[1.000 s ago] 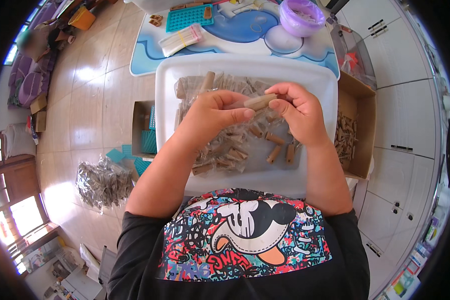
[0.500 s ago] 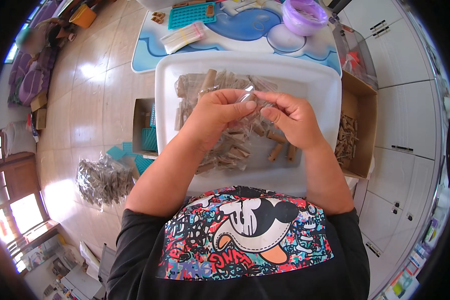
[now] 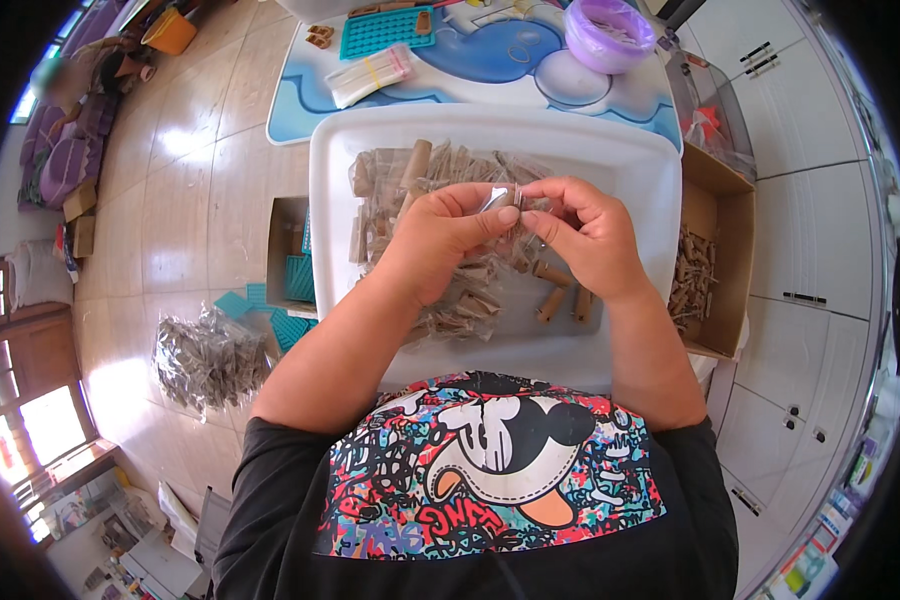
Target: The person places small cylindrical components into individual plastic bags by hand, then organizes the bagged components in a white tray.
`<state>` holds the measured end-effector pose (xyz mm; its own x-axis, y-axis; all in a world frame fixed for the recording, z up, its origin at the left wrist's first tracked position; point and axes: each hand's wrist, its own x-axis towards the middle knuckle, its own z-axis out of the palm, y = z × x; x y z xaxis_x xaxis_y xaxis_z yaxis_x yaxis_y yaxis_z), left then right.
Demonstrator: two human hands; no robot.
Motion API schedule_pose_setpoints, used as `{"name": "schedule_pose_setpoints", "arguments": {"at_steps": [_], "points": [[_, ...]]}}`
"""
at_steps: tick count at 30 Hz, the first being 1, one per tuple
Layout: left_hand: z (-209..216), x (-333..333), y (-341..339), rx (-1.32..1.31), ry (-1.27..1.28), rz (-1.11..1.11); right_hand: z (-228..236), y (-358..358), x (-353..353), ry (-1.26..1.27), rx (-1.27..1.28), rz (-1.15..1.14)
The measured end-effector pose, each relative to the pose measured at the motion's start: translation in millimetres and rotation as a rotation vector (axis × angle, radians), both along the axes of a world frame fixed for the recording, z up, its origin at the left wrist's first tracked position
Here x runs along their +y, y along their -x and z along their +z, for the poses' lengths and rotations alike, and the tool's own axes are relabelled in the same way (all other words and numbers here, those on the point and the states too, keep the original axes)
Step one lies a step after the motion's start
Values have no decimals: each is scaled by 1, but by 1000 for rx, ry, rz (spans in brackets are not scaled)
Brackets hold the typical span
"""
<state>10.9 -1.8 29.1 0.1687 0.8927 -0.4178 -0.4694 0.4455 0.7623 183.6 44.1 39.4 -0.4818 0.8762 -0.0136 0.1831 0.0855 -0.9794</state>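
Above a white plastic tub (image 3: 645, 180), my left hand (image 3: 448, 232) pinches a small clear plastic bag (image 3: 498, 198) between thumb and fingers. A brown piece seems to be inside the bag, mostly covered by my fingers. My right hand (image 3: 588, 240) pinches the bag's other end, its thumb and forefinger touching my left fingertips. Below lie many bagged brown pieces (image 3: 460, 305) heaped in the tub. Several loose brown cylinders, like short wooden or cardboard tubes (image 3: 550, 305), lie near my right wrist. One longer brown cylinder (image 3: 417, 163) leans on the heap at the far left.
Right of the tub stands a cardboard box (image 3: 725, 220) of small brown pieces. A heap of filled clear bags (image 3: 210, 360) lies on the floor at left. On the blue patterned table (image 3: 470, 55) are a stack of clear bags (image 3: 370, 75), a teal tray (image 3: 385, 35) and a purple-lined bin (image 3: 610, 35).
My hands have drawn slightly closer together. My right thumb and fingers have moved left and now pinch at the bag's end beside my left fingertips.
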Motion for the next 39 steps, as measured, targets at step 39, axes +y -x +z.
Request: {"name": "schedule_pose_setpoints", "arguments": {"at_steps": [39], "points": [[8,-8,-18,142,-207,181,8,4,-3,-690,5,-262]]}}
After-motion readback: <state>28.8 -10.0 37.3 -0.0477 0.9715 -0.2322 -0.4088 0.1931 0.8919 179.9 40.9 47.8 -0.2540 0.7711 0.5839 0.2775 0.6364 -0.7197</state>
